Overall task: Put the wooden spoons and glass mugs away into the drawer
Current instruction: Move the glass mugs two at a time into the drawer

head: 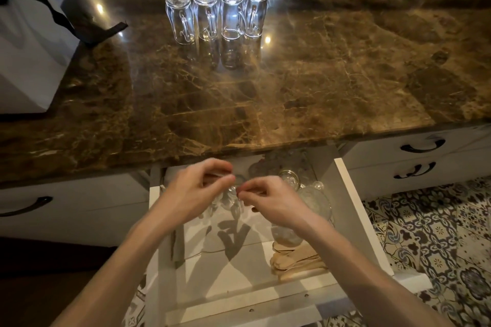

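Note:
Several glass mugs stand upside down in a row at the back of the marble counter. Below the counter's front edge the white drawer is pulled open. Both my hands are over its back part. My left hand curls its fingers round a glass mug that is mostly hidden under the hands. My right hand pinches the glass from the right side with curled fingers. A pile of wooden spoons lies in the drawer's front right.
More glassware lies at the drawer's back right. A white bag with black straps stands on the counter's left end. Closed drawers with black handles flank the open one. Patterned floor tiles show at the right.

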A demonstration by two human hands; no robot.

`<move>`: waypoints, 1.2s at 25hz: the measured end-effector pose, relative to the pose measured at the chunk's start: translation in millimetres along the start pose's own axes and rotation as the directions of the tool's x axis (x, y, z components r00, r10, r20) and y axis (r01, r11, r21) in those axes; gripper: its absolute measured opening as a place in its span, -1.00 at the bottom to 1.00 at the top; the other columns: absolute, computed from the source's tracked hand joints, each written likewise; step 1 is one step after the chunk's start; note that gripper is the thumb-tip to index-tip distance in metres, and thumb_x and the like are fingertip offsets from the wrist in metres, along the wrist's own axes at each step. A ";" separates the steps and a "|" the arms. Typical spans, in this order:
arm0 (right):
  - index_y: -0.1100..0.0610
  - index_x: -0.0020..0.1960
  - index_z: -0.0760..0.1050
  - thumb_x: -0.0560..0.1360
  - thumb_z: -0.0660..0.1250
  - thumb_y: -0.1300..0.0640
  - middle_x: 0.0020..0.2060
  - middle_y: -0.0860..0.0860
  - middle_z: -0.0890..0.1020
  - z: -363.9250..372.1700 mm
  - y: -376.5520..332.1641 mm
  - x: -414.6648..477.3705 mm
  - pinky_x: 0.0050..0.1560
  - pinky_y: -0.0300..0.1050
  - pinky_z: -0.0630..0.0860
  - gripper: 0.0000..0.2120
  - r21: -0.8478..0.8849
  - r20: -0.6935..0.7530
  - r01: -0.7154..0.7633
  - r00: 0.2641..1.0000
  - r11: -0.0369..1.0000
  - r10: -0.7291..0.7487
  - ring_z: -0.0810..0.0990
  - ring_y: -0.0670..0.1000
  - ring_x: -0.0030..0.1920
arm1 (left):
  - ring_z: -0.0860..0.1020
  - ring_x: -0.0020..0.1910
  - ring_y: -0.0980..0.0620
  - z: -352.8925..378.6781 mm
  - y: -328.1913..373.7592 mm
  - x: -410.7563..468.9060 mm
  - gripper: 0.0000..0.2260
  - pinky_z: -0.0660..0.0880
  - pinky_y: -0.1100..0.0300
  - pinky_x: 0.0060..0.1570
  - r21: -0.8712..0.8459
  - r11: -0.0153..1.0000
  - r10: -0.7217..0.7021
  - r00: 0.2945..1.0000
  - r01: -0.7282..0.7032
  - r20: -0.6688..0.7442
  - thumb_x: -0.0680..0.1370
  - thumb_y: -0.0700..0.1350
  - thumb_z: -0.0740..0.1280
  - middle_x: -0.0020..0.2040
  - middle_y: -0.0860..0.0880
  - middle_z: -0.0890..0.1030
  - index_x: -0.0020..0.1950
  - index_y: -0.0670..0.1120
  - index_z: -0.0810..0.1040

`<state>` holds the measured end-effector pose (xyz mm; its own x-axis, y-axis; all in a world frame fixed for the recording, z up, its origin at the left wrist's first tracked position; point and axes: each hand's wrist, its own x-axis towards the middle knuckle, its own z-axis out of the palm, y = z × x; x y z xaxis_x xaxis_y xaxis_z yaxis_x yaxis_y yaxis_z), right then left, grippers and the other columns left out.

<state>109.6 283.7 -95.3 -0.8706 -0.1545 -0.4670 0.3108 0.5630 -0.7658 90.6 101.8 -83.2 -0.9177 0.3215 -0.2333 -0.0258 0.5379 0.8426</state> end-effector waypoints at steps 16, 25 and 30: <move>0.14 0.00 0.62 0.49 0.37 0.26 -0.14 0.04 0.69 -65.3 -135.3 85.3 -0.26 -0.32 0.52 -0.88 0.130 -0.365 0.446 0.852 0.886 -0.375 0.65 -0.06 -0.23 | 0.64 -0.20 0.14 -93.4 36.6 81.5 -0.87 0.59 0.26 -0.18 -0.223 0.941 0.101 0.836 -0.256 -0.539 0.51 -0.14 0.37 -0.13 0.06 0.63 0.02 0.05 0.56; 0.21 0.08 0.57 0.50 0.36 0.25 -0.09 0.08 0.64 -94.3 -162.3 166.9 -0.34 -0.35 0.48 -0.84 0.198 -0.392 0.365 0.880 0.910 -0.268 0.59 -0.09 -0.28 | 0.59 -0.21 0.18 -135.3 26.7 157.8 -0.83 0.53 0.33 -0.27 -0.375 0.909 -0.106 0.773 -0.180 -0.626 0.54 -0.09 0.34 -0.08 0.04 0.59 0.12 -0.03 0.49; 0.23 0.14 0.53 0.50 0.37 0.21 0.00 0.10 0.62 -98.1 -169.5 197.6 -0.35 -0.39 0.49 -0.77 0.165 -0.368 0.336 0.893 0.927 -0.258 0.59 -0.04 -0.13 | 0.60 -0.08 0.07 -136.4 27.2 186.2 -0.79 0.59 0.16 -0.09 -0.360 0.924 -0.132 0.778 -0.128 -0.614 0.54 -0.09 0.35 -0.01 -0.03 0.59 0.15 -0.08 0.49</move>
<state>-152.5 237.4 -14.4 -0.9983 0.0148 -0.0567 0.0584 0.3360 -0.9400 -135.0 70.0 -37.5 -0.9541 -0.2993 0.0053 -0.0495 0.1753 0.9833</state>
